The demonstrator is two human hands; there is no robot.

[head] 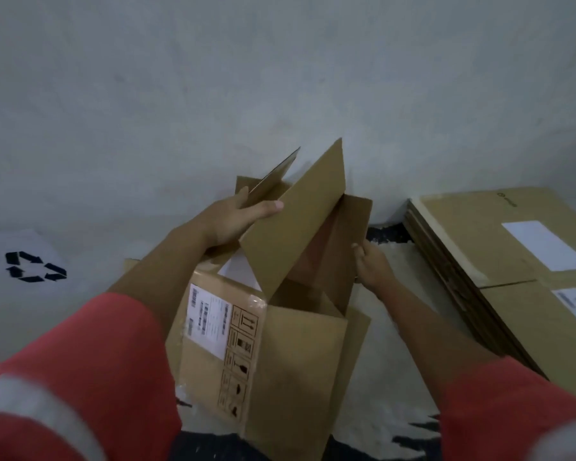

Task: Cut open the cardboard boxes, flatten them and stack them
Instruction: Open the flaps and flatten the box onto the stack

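Standing box [290, 361]: we see it open on the floor [393, 327], near the wall [280, 78], flaps raised.
Left hand [240, 221]: we see it gripping the tall middle flap [300, 221], thumb on top.
Right hand [371, 264]: fingers curled round the right flap [356, 227] edge.
Stack [512, 261]: flattened boxes, at right, apart from the box.
Label [208, 319]: white, on the box's left face.

a single view is given, taken from a camera worn on the head and aimed forward and down. the open brown cardboard box [296, 361] is seen close, low in the centre, framed between the left hand [236, 217] and the right hand [371, 266]. the pale grey wall [280, 78] is faced beyond it and fills the upper half.
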